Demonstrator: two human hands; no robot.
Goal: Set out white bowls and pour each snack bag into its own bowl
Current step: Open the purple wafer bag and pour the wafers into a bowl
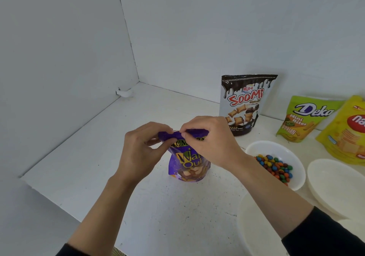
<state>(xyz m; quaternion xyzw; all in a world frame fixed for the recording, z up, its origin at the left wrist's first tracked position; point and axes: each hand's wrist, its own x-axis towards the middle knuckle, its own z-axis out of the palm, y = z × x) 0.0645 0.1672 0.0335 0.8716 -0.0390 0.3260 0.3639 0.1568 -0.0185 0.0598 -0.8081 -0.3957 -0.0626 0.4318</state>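
"SooMi" marks the black-and-white bag (245, 105), "Deka Mini Bites Durian" the green bag (304, 119).

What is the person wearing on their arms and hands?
The left hand and the right hand are bare: no gloves, rings or watch show. The forearms are bare too. Plain black sleeves, the left sleeve and the right sleeve, start higher up each arm.

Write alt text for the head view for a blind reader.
The left hand and right hand pinch the top of a purple bag upright on a white table. To its right sit a white bowl of candies, an empty bowl, a black-and-white bag, a green bag and a yellow bag.
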